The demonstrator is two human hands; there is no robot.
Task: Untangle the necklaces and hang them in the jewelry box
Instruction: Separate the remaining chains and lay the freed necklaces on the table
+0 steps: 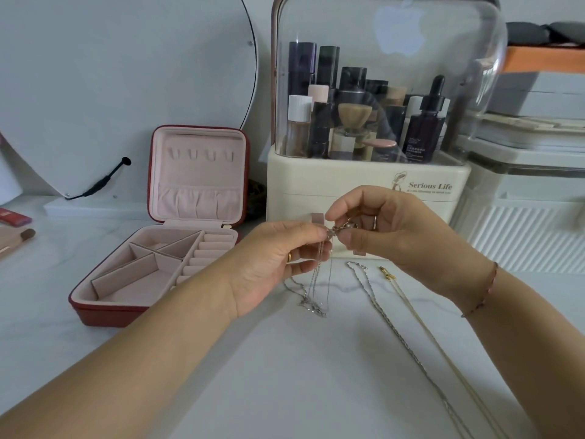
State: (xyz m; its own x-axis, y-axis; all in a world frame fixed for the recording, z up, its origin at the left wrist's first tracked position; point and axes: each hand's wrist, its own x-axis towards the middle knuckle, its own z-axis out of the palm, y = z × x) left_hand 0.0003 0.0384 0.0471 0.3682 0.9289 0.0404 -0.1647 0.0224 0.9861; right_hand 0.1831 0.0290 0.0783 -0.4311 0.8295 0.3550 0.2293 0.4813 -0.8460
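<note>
A thin silver necklace (320, 280) hangs between my hands above the white table, its tangled lower end resting on the surface. My left hand (278, 261) pinches the chain near its top. My right hand (389, 229) pinches the clasp end beside it, fingers curled. A silver chain (392, 324) and a gold chain (421, 318) lie stretched out on the table to the right. The red jewelry box (152, 274) stands open at the left, pink inside, with a row of hooks (201, 154) in its upright lid.
A cream cosmetics organiser (367, 185) with a clear dome and several bottles stands right behind my hands. A round mirror (126, 74) leans at the back left. A makeup brush (19, 239) lies at the far left edge. White storage bins (531, 191) sit at the right.
</note>
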